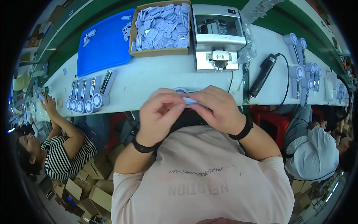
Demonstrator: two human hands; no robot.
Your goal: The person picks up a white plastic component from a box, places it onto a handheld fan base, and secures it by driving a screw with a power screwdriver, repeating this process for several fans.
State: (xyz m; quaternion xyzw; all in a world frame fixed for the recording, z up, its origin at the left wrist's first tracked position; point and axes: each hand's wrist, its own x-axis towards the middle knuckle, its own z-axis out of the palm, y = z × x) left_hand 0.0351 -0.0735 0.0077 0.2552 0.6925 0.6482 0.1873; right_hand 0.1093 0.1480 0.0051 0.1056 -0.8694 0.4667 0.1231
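Note:
At the table's front edge, my left hand [161, 114] and my right hand [220, 111] are brought together over a pale lavender handheld fan [181, 90]. Its round grille shows beyond my fingertips, while most of its body is hidden by my hands. Between the thumbs and fingers of both hands is a small pale plastic piece [190, 100], pinched against the fan; whether it is fixed to the body I cannot tell. Left of my hands stands a row of several fans [89, 105] with open handles showing their insides.
Beyond lie a blue tray [100, 48] with a few small plastic parts, a cardboard box [160, 53] of lavender covers and a silver machine [218, 43]. To the right are a black electric screwdriver [263, 75] with its cord and more fans [296, 72]. Co-workers sit either side.

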